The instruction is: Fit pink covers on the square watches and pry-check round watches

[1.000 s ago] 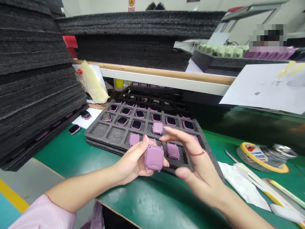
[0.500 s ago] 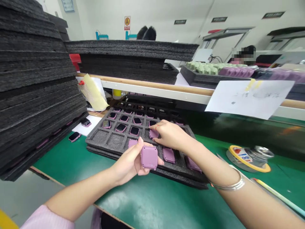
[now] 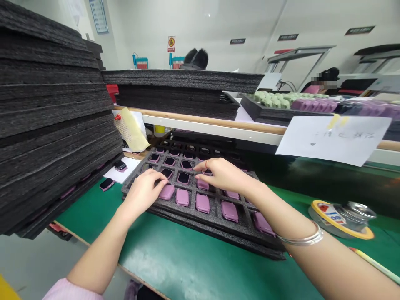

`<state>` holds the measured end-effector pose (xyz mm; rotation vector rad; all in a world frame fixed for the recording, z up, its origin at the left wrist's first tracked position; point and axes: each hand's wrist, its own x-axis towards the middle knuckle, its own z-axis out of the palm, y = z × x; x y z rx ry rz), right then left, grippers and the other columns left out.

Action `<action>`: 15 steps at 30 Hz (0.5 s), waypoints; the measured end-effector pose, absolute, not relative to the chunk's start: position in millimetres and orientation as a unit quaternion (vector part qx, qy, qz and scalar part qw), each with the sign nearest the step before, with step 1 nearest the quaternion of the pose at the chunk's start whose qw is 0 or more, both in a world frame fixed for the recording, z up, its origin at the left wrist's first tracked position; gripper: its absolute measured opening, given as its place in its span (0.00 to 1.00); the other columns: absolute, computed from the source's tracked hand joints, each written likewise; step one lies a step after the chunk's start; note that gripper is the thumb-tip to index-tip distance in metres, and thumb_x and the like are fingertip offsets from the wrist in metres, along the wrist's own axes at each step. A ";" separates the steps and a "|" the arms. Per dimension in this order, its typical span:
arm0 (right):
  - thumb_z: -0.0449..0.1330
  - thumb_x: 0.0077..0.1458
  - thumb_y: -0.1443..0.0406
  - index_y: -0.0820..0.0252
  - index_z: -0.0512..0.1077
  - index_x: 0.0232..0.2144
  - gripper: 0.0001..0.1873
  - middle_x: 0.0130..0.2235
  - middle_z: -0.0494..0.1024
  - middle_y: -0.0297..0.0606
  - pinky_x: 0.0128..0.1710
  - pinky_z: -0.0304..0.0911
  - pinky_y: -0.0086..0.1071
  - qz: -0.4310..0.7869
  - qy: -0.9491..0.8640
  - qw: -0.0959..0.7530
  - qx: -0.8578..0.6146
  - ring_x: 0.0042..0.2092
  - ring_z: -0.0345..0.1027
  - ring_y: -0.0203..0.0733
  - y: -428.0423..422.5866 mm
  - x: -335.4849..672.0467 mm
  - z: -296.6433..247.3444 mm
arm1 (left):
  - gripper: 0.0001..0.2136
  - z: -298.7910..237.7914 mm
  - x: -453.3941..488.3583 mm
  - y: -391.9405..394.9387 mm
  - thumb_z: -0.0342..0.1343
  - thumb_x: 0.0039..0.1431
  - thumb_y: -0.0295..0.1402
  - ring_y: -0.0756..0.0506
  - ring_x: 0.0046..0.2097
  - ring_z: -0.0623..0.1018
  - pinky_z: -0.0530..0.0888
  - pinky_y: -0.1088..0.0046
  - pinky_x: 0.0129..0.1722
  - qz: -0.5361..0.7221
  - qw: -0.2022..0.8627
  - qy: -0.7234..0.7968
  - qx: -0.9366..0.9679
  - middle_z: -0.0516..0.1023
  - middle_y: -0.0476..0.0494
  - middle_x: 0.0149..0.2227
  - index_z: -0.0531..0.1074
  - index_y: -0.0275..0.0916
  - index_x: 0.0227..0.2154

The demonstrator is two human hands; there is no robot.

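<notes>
Green workbench (image 3: 175,262), foam tray (image 3: 200,223) at twelve o'clock: we're over pink smartwatches (image 3: 202,203).
Left hand (image 3: 144,192), right hand (image 3: 223,175): fingers loosely curved, gripping nothing.

The camera sits on the person's head and looks forward and down. The left hand (image 3: 143,193) and right hand (image 3: 223,175) are close, with the foam tray (image 3: 203,223) under them and the far wall (image 3: 200,25) past them.

Pale pink sleeve cuff (image 3: 71,290) on the left arm (image 3: 100,254), slim silver bangle (image 3: 300,241) on the right arm (image 3: 337,262)
</notes>
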<state>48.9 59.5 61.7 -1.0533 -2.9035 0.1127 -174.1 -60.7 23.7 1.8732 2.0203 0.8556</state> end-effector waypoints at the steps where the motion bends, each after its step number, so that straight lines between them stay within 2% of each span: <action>1: 0.57 0.65 0.62 0.59 0.77 0.51 0.16 0.52 0.81 0.41 0.53 0.68 0.34 0.038 -0.940 0.027 -0.338 0.53 0.75 0.46 59.6 42.6 62.2 | 0.12 24.0 -175.7 -59.7 0.51 0.64 0.38 0.43 0.39 0.76 0.69 0.66 0.44 0.298 0.109 0.701 0.639 0.79 0.42 0.44 0.79 0.41 0.38; 3: 0.58 0.65 0.62 0.59 0.77 0.50 0.15 0.51 0.81 0.42 0.53 0.69 0.37 0.037 -0.943 0.017 -0.331 0.52 0.75 0.46 59.0 27.7 60.8 | 0.12 25.0 -179.2 -57.7 0.51 0.64 0.38 0.42 0.41 0.76 0.69 0.66 0.46 0.303 0.086 0.712 0.628 0.79 0.42 0.45 0.78 0.41 0.40; 6: 0.60 0.65 0.59 0.61 0.76 0.46 0.13 0.47 0.81 0.42 0.50 0.70 0.43 0.031 -0.944 -0.028 -0.328 0.48 0.75 0.45 57.6 5.7 56.1 | 0.15 26.6 -182.3 -57.1 0.52 0.64 0.46 0.43 0.37 0.77 0.70 0.68 0.39 0.289 0.105 0.714 0.629 0.81 0.45 0.41 0.78 0.42 0.40; 9: 0.60 0.65 0.58 0.62 0.75 0.44 0.13 0.44 0.79 0.40 0.46 0.72 0.42 0.025 -0.940 -0.085 -0.329 0.44 0.75 0.42 58.8 -7.9 56.3 | 0.18 27.1 -179.6 -60.0 0.56 0.59 0.52 0.43 0.37 0.78 0.69 0.70 0.36 0.255 0.141 0.704 0.648 0.82 0.46 0.39 0.77 0.42 0.40; 12: 0.61 0.64 0.58 0.62 0.74 0.44 0.13 0.43 0.79 0.39 0.43 0.73 0.40 0.026 -0.938 -0.130 -0.319 0.42 0.75 0.41 62.2 -12.3 61.6 | 0.19 26.7 -172.3 -64.0 0.55 0.59 0.51 0.40 0.41 0.79 0.69 0.69 0.36 0.228 0.151 0.701 0.659 0.82 0.46 0.40 0.74 0.43 0.45; 15: 0.61 0.64 0.58 0.62 0.74 0.45 0.13 0.44 0.78 0.39 0.44 0.73 0.41 0.016 -0.937 -0.147 -0.316 0.43 0.75 0.42 63.9 -14.4 66.3 | 0.19 26.2 -163.7 -66.6 0.55 0.59 0.49 0.39 0.38 0.80 0.69 0.68 0.35 0.207 0.152 0.708 0.658 0.81 0.47 0.36 0.72 0.44 0.48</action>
